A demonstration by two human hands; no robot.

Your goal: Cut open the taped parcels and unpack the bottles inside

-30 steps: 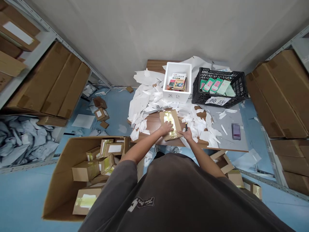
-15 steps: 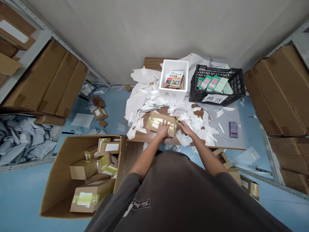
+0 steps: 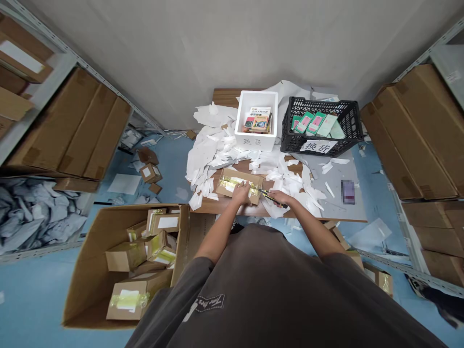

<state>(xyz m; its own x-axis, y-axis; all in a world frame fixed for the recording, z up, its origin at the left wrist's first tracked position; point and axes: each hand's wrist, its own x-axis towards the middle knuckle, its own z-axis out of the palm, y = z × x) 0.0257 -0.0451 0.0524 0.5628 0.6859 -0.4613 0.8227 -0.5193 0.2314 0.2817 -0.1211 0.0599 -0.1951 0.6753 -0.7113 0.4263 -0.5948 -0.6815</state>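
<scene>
my left hand (image 3: 241,193), fingers spread, pins the brown cardboard box with yellowish tape (image 3: 229,183) on the brown wooden table (image 3: 213,207); right hand (image 3: 281,196) grips a slim yellow-and-black cutter (image 3: 267,195) over its right end. best kept shallow, fingers off the cutting line.

The single view comes from the person's own head, above the dark shirt (image 3: 275,285) that fills the bottom middle of the frame, and faces forward and steeply down. The worktop (image 3: 226,98) lies near the centre, just beyond the body, with the left fingers (image 3: 244,188) and right fingers (image 3: 277,194) above its near edge, small in the frame. Past its far edge, the grey wall (image 3: 232,43) spans the top. Coverage is wide: shelf posts slant inwards at both sides, and blue floor (image 3: 29,290) shows below.
</scene>
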